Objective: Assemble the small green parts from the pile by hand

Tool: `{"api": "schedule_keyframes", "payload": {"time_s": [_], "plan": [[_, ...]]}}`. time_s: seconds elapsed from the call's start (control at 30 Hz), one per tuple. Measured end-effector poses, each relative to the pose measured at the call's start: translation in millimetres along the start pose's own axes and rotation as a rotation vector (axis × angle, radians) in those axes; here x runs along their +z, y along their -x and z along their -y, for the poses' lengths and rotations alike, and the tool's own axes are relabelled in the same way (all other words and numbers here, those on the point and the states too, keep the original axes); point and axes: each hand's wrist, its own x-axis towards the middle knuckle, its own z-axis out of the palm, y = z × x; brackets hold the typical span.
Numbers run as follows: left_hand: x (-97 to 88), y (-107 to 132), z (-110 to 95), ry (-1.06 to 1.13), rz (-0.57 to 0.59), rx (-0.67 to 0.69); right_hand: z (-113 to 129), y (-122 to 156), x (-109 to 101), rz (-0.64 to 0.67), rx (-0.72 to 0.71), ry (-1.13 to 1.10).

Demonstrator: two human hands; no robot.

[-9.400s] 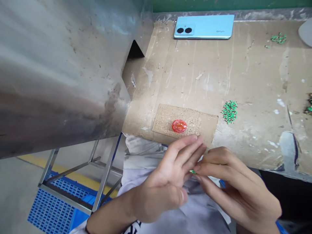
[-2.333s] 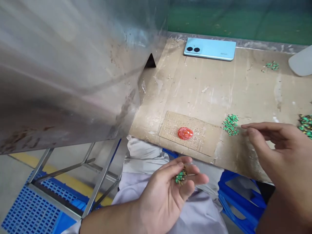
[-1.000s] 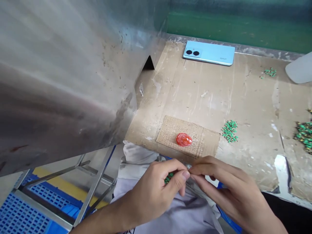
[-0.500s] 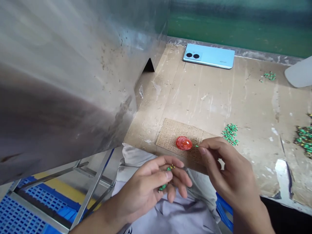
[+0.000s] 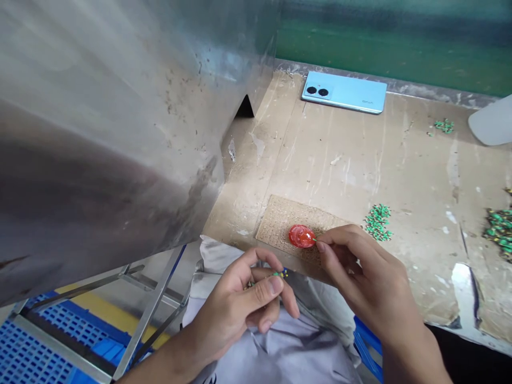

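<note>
A small red oval dish (image 5: 301, 236), glossy with whitish streaks inside, sits on a rough tan board (image 5: 276, 216) near the table's front edge. My right hand (image 5: 368, 277) pinches a tiny green piece (image 5: 314, 240) between thumb and forefinger, and its tip reaches the dish's right rim. To the left and lower, over my lap, my left hand (image 5: 256, 296) has curled fingers around a few small green pieces (image 5: 282, 273) with yellow and blue tips. Part of that bunch is hidden by the thumb and fingers.
Behind my right hand lies a loose pile of green pieces (image 5: 378, 222); a larger heap (image 5: 499, 230) is at the far right. A light blue phone (image 5: 348, 93) and a white container (image 5: 494, 121) stand farther back. A big metal panel (image 5: 120, 122) borders the left side.
My right hand has moved left, bringing the green piece to the dish's rim. My left hand's fingers have curled in more, shifting the pieces in them.
</note>
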Motion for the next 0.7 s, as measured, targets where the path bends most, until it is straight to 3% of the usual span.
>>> {"api": "schedule_keyframes", "payload": {"time_s": [0.23, 0.53, 0.7], "plan": [[1.3, -0.3, 0.2, -0.216, -0.126, 0.071, 0.4, 0.7, -1.8, 0.004, 0.012, 0.007], [-0.7, -4.5, 0.9, -0.279, -0.137, 0.164, 0.6, 1.0, -3.0, 0.055, 0.014, -0.027], [-0.2, -5.8, 0.0, -0.333, -0.205, 0.176, 1.7, 0.1, -3.7, 0.08, 0.0, -0.032]]}}
